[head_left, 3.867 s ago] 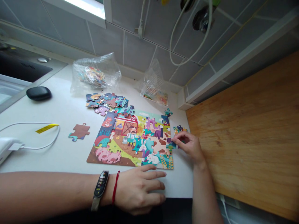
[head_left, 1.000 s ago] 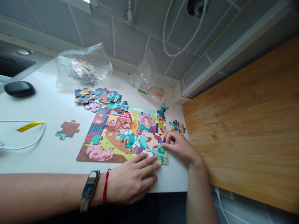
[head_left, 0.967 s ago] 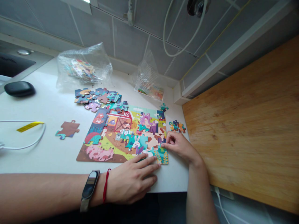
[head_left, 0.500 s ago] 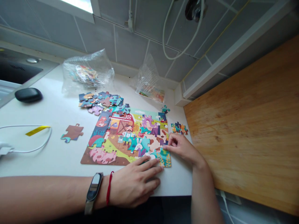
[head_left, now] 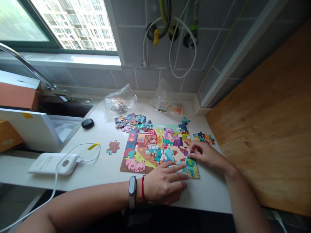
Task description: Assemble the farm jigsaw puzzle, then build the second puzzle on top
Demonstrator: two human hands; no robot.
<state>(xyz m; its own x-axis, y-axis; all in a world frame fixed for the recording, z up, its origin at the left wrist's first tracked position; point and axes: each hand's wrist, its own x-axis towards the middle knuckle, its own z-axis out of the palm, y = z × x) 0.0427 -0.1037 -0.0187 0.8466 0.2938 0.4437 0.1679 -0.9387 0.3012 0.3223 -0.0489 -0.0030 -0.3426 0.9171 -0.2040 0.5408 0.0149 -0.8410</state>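
Observation:
A colourful farm jigsaw puzzle [head_left: 145,163] lies on the white counter, with some loose pieces resting on top of its picture. My left hand [head_left: 167,183] is laid flat with fingers outstretched, its fingertips on the puzzle's lower right part. At the right edge my right hand [head_left: 202,155] has thumb and index finger pinched on a teal puzzle piece [head_left: 191,165], partly hidden by the fingertips. A heap of loose puzzle pieces [head_left: 132,119] touches the puzzle's top left. One brown piece [head_left: 113,147] sits apart on the left, and more pieces [head_left: 204,138] lie to the right.
Two clear plastic bags [head_left: 120,101] stand near the tiled wall. A black oval object [head_left: 87,123], a white power bank [head_left: 54,163] and its cable are on the left, beside the sink [head_left: 65,108]. A wooden panel [head_left: 262,129] rises along the right side.
The camera view has tilted up and swung left, bringing the window, faucet and power bank into view. Both hands keep nearly the same places on the puzzle.

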